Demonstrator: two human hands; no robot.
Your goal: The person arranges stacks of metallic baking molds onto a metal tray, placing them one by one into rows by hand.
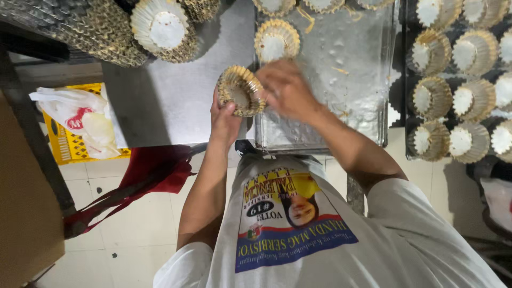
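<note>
Right hand [288,88] blurred with motion, fingers hard to make out, so grip impossible to tell; fingertips at the rim of the cup stack [241,90]. Left hand [224,120] clasped around that stack from below, thumb up against its fluted side. Stack held above the near-left corner of the tray [368,80], tilted toward the camera, inside partly shadowed. Cups of thin pleated paper, gold-edged, round with pale flat bottoms. Tray of dull, scratched metal, beaded with drops, far edge cut off at the top; one lone cup [276,41] on it just beyond the hands, three more cropped at the upper edge. Dark tray [405,80] at right filled with rows of cups, partly out of view. Long nested rolls of cups [96,32] lying top left, ends cut off. Grey steel table [170,101] underneath. Yellow crate [64,144] below the table, half covered by a white bag [80,114]; red cloth [154,170] on tiled floor.
</note>
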